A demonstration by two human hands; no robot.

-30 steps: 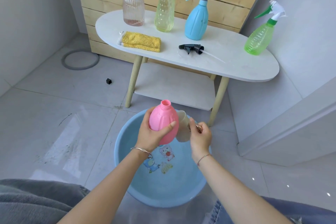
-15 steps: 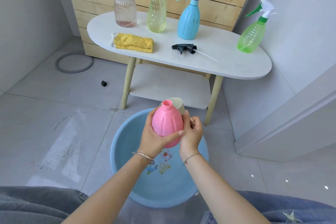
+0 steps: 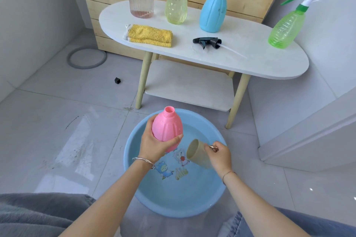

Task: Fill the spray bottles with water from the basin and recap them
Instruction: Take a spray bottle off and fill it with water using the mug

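I am watching the left hand (image 3: 154, 145) gripping the uncapped pink bottle (image 3: 167, 127) above the blue basin (image 3: 192, 196) | right hand (image 3: 221, 156) holding a beige cup (image 3: 198, 153) tilted beside it | black spray head (image 3: 207, 42) lying on the table (image 3: 254, 44)

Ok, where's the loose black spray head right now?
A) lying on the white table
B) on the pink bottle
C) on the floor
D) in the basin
A: the black spray head lies on the white table; the pink bottle has no cap.
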